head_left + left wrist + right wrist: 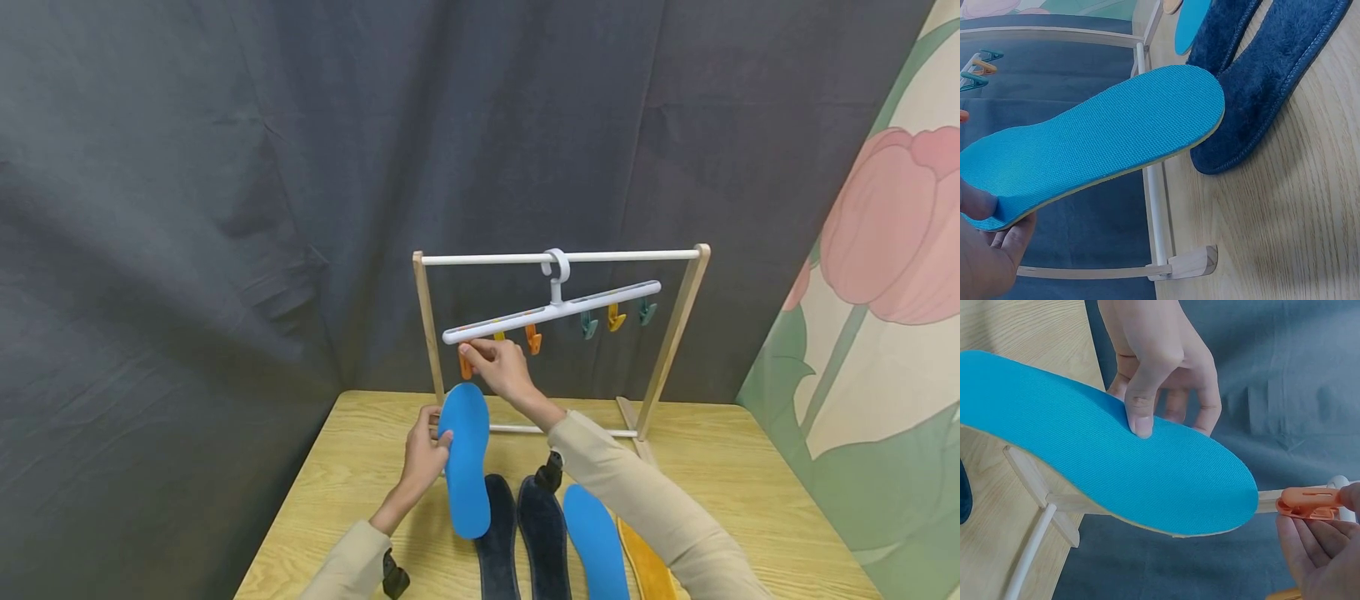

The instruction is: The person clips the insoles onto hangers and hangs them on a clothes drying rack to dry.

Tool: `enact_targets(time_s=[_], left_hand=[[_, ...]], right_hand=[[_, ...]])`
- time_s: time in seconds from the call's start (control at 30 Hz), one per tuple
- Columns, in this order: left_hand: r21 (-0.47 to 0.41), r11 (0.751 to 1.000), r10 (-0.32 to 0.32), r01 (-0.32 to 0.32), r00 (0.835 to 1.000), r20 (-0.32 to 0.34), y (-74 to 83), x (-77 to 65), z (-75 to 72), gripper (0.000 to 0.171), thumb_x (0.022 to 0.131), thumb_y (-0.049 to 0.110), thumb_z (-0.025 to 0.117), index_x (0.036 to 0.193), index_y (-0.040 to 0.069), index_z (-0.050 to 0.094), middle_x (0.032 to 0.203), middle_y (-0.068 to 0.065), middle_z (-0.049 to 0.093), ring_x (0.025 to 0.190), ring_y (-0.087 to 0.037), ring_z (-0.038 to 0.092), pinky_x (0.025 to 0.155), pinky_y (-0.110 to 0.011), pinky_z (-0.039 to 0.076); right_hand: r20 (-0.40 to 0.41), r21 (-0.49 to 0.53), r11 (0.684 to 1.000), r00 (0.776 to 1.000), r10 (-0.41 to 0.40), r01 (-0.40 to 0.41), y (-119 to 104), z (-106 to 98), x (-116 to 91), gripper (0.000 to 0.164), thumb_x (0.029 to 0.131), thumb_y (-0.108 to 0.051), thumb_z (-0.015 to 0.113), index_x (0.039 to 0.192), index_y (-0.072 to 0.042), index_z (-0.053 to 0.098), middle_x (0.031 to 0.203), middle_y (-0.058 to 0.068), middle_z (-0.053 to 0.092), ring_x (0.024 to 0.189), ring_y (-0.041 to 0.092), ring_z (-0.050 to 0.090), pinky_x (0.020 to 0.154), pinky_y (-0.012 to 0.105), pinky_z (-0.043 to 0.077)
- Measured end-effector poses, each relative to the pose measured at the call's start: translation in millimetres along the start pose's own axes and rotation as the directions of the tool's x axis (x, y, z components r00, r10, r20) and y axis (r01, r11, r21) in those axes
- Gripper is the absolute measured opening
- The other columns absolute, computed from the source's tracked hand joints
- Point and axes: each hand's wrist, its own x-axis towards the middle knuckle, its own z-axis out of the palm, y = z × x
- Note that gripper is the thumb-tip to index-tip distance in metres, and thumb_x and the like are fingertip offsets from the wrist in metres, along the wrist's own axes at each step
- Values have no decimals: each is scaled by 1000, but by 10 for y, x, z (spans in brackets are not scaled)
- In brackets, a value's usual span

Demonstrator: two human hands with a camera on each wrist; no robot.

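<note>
My left hand pinches a blue insole by its side edge, thumb on the blue face and fingers behind. The insole stands upright above the table, its top end just under an orange clip. That clip hangs at the left end of a white hanger, and my right hand pinches it between thumb and fingers. In the right wrist view the orange clip sits a short gap from the tip of the insole. The hanger tilts, its left end lower.
The hanger hooks over the white bar of a wooden rack. More clips hang along it, including a yellow clip. On the table lie two dark fuzzy insoles, another blue insole and a yellow-orange insole.
</note>
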Motion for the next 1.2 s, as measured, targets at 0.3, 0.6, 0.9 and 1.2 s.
enact_targets(time_s=[0.3, 0.6, 0.9, 1.2], left_hand=[[-4, 1000, 7, -7, 1000, 11, 93, -4, -12, 34, 85, -6, 52, 116, 4, 44, 97, -14, 51, 73, -23, 57, 59, -29, 48], [-40, 999, -8, 8, 1000, -1, 67, 10, 6, 35, 84, -6, 53, 115, 5, 44, 97, -12, 51, 72, -19, 58, 57, -28, 50], [-86, 996, 18, -17, 1000, 18, 124, 6, -11, 35, 84, -8, 52, 117, 1, 43, 98, -17, 51, 73, -26, 59, 59, -32, 50], [-93, 995, 35, -33, 999, 20, 418, -46, -57, 33, 84, -12, 49, 115, -7, 41, 96, -23, 49, 73, -36, 57, 57, -29, 48]], right_hand=[[4, -8, 1000, 1000, 12, -12, -33, 8, -11, 29, 87, -32, 56, 106, -13, 65, 90, 2, 66, 69, 12, 62, 60, 24, 49], [5, 1, 1000, 1000, 11, -11, -36, 2, -21, 29, 87, -30, 56, 106, -11, 66, 87, 2, 67, 68, 11, 62, 60, 24, 49], [1, 48, 999, 1000, 10, -10, -46, -10, -23, 26, 86, -29, 57, 102, -11, 67, 86, 3, 67, 69, 11, 63, 60, 22, 50], [7, 61, 998, 1000, 23, -23, -32, -10, -23, 25, 86, -28, 57, 101, -11, 68, 86, 3, 67, 72, 12, 63, 62, 24, 51]])
